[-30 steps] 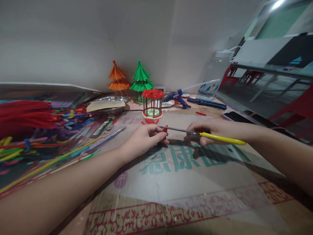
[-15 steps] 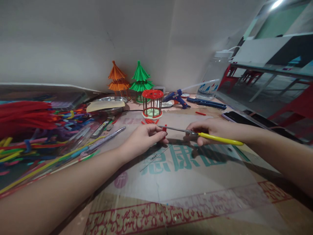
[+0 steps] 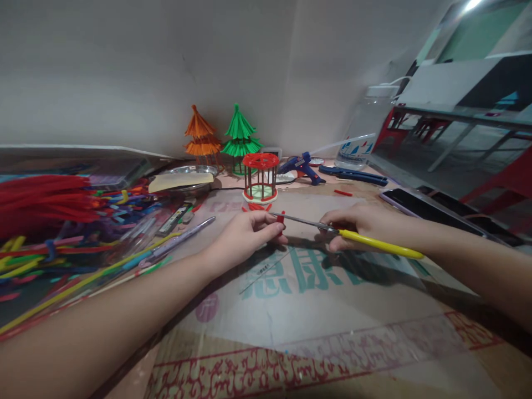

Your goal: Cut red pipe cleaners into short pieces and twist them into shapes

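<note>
While in right hand (image 3: 368, 223), yellow-handled scissors (image 3: 353, 237).

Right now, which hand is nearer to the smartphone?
Right. The right hand, holding yellow-handled scissors, is just left of the smartphone; the left hand, pinching a small red piece, is farther left.

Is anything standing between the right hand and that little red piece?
Only the scissors the right hand holds: their blades span the gap to the red piece in the left hand. Nothing else visible intervenes.
</note>
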`<state>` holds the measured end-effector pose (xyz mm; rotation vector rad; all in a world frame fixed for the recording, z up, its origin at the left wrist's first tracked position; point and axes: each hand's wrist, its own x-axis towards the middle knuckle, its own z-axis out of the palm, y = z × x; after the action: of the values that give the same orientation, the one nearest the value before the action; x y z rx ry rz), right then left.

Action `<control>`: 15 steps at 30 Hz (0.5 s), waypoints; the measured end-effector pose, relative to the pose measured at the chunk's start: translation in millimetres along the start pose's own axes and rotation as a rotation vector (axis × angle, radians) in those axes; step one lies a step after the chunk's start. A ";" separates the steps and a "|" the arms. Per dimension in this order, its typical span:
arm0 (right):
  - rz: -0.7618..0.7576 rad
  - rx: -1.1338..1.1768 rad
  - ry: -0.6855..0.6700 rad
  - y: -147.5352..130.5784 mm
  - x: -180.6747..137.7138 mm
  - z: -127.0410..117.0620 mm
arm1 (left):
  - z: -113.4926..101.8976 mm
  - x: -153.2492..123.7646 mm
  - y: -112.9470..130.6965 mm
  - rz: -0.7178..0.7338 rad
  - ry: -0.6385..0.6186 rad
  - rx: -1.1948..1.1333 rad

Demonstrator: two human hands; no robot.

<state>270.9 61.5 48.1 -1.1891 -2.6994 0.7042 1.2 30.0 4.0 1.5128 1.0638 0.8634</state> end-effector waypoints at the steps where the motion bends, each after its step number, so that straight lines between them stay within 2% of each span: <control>1: 0.020 -0.001 -0.012 -1.6 0.0 0.5 | 0.1 -0.2 0.3 -0.003 -0.002 0.004; 8: 0.185 -0.002 -0.072 -24.4 0.0 2.8 | -1.6 1.0 -1.4 -0.001 0.001 -0.035; 15: 0.195 0.018 -0.036 -29.5 -2.3 5.6 | -2.6 1.6 -2.7 0.006 0.016 -0.004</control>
<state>251.2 40.5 56.7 -1.4637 -2.6233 0.7792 -1.1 32.5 1.8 1.5088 1.0690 0.8821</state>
